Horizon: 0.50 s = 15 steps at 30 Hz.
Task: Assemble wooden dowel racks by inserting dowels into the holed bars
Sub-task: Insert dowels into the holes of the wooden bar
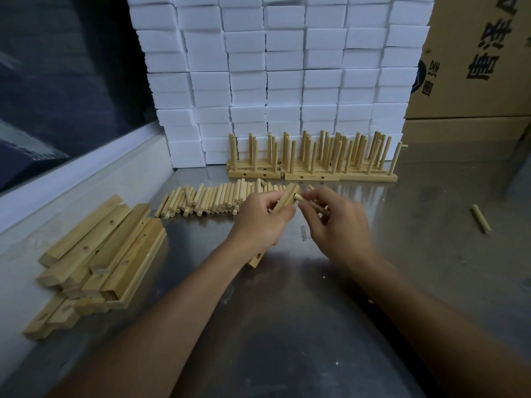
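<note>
Middle of the holed bar [283,201] behind the left hand [260,218]; cardboard box [471,67] cropped at right edge.

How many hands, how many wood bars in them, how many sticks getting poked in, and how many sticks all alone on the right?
Hands: 2 (left hand, right hand)
Held bar: 1
Pinched dowel at the bar's hole: 1
Lone dowel on the right: 1
Total: 5
</note>
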Each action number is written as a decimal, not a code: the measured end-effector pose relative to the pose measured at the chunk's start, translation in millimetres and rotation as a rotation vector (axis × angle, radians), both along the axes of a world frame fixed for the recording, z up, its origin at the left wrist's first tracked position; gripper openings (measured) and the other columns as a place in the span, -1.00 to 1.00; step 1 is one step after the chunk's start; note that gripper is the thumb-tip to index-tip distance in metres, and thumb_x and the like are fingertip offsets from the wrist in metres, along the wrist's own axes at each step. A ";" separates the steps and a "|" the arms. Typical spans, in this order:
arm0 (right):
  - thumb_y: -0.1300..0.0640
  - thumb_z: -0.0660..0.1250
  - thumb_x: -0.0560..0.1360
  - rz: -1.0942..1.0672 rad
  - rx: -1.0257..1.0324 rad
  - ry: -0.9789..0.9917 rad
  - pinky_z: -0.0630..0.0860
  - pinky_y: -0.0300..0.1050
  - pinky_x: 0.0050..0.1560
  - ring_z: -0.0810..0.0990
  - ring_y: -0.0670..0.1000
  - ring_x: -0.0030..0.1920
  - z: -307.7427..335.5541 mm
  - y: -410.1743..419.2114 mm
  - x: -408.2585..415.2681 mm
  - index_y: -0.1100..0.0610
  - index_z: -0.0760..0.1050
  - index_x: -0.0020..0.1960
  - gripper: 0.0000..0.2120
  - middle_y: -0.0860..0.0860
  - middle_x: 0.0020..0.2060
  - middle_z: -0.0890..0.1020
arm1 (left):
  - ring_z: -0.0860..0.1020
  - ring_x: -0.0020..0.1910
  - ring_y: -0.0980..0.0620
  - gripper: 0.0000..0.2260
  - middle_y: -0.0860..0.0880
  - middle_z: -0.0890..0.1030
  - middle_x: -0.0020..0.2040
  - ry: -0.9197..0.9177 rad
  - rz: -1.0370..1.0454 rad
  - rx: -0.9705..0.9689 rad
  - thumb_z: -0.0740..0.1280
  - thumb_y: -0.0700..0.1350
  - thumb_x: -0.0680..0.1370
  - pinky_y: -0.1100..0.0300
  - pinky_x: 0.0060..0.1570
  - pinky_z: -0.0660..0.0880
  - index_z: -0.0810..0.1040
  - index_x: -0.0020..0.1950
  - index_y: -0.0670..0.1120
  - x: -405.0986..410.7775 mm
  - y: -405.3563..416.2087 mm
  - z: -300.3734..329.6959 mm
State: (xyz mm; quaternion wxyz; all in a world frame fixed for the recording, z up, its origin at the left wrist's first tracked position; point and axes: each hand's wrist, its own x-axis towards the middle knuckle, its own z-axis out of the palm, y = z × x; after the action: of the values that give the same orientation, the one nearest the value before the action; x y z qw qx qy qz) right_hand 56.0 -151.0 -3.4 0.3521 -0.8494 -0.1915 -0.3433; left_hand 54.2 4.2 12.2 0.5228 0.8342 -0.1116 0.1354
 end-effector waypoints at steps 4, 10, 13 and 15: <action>0.11 0.40 0.55 -0.033 -0.090 -0.088 0.59 0.06 -0.26 0.64 0.04 -0.25 2.1 0.1 0.4 0.17 0.64 0.03 -0.86 0.03 -0.16 0.71 | 0.45 -0.43 -0.08 -0.86 -0.22 0.59 -0.26 -0.059 0.024 0.089 0.32 -0.15 0.60 -0.10 -0.38 0.51 0.68 0.04 -0.04 0.7 -1.1 -1.5; 0.09 0.33 0.59 -0.093 -0.234 -0.152 0.52 0.04 -0.36 0.60 0.11 -0.32 2.0 3.5 -2.5 0.19 0.63 -0.02 -0.82 0.06 -0.23 0.67 | 0.38 -0.47 0.08 -0.85 -0.11 0.54 -0.36 -0.096 0.023 0.195 0.29 -0.11 0.63 0.22 -0.49 0.34 0.65 -0.04 -0.05 0.9 -0.7 -6.2; 0.09 0.30 0.60 -0.116 -0.266 -0.134 0.50 0.03 -0.37 0.59 0.12 -0.34 0.8 5.6 -3.8 0.19 0.62 -0.02 -0.80 0.06 -0.24 0.66 | 0.43 -0.44 0.07 -0.87 -0.02 0.53 -0.36 -0.136 0.023 0.274 0.30 -0.15 0.62 0.29 -0.48 0.35 0.63 -0.06 -0.06 -1.5 -0.1 -5.9; 0.09 0.30 0.60 -0.122 -0.251 -0.096 0.51 0.02 -0.36 0.58 0.12 -0.34 -0.8 7.4 -4.4 0.18 0.63 -0.01 -0.81 0.06 -0.25 0.66 | 0.50 -0.37 -0.01 -0.89 -0.04 0.54 -0.32 -0.159 0.020 0.318 0.30 -0.18 0.61 0.15 -0.41 0.45 0.61 -0.04 -0.10 -2.7 -0.1 -5.9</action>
State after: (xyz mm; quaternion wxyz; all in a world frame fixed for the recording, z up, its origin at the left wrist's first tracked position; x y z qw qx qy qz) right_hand 51.6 -143.6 -4.2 0.2122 -0.8794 -0.1977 -0.3777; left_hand 51.5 4.1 6.3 0.3724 0.8942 -0.1640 0.1867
